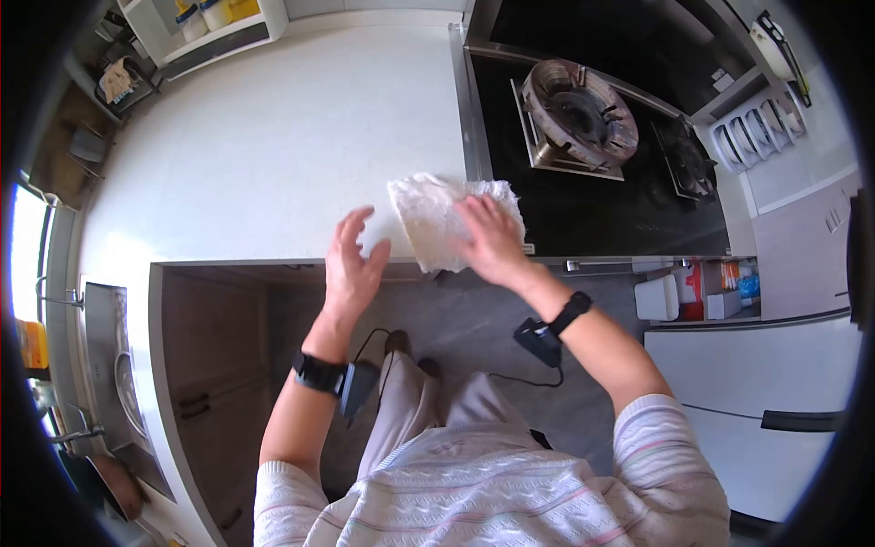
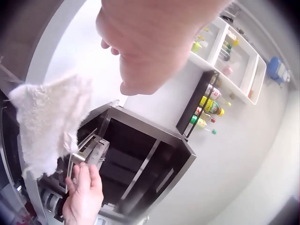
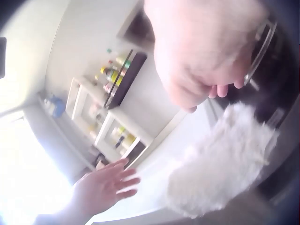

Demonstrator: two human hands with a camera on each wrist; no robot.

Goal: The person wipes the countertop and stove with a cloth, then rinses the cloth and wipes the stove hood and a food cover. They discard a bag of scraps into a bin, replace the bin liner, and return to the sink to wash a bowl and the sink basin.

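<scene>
A white fluffy cloth point(image 1: 426, 219) spreads across the seam between the white counter and the black cooktop, its lower edge past the counter's front edge in the head view. My right hand point(image 1: 495, 241) overlaps the cloth's right part, fingers extended. From the left wrist, that right hand point(image 2: 85, 194) appears beside the cloth point(image 2: 51, 124), with a gap between them. Left of the cloth, my left hand point(image 1: 354, 266) is raised with fingers loosely bent and thumb apart, holding nothing. The right wrist view shows this left hand point(image 3: 104, 190) with spread fingers, away from the cloth point(image 3: 225, 164).
The white counter point(image 1: 273, 137) extends to the left. A gas burner with a round ring point(image 1: 583, 114) stands on the black cooktop point(image 1: 583, 210). Bottles fill a wall rack point(image 2: 199, 105). An open space lies under the counter, and a white fridge point(image 1: 756, 383) is at right.
</scene>
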